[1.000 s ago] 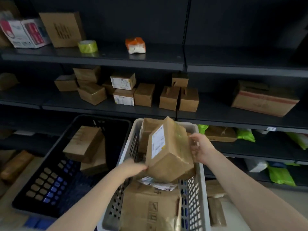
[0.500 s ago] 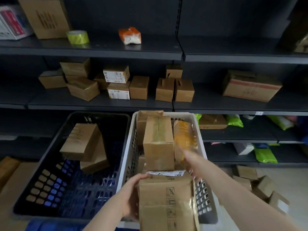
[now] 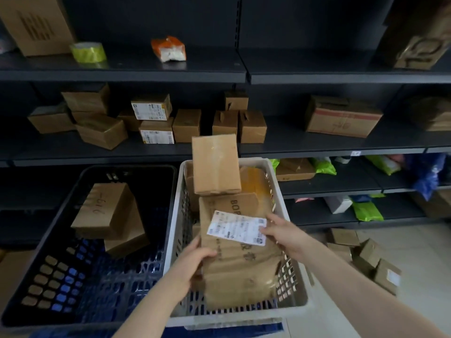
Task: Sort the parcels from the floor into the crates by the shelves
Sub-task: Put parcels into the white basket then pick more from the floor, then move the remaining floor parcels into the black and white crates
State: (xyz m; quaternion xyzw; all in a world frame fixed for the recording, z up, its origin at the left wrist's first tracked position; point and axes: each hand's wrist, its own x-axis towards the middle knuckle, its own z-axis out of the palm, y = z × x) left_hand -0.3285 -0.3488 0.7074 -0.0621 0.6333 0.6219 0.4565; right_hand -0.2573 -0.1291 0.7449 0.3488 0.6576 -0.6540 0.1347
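Head view: inside the white crate (image 3: 174, 230), a large brown parcel (image 3: 240, 262) with a white label (image 3: 236, 231), left hand (image 3: 195, 261) in closed grip on its left edge, right hand (image 3: 284, 234) gripping its right edge near the label. Behind it in the same crate, a smaller box (image 3: 216, 164) standing upright. Left of the white crate, a black crate (image 3: 61, 211) with two boxes; right of it on the floor (image 3: 415, 252), more parcels (image 3: 371, 259).

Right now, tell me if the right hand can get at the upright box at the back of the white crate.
Probably yes. The right hand rests on the labelled parcel in the white crate, and the upright box stands just beyond with nothing over it. It would have to let go of the parcel first.
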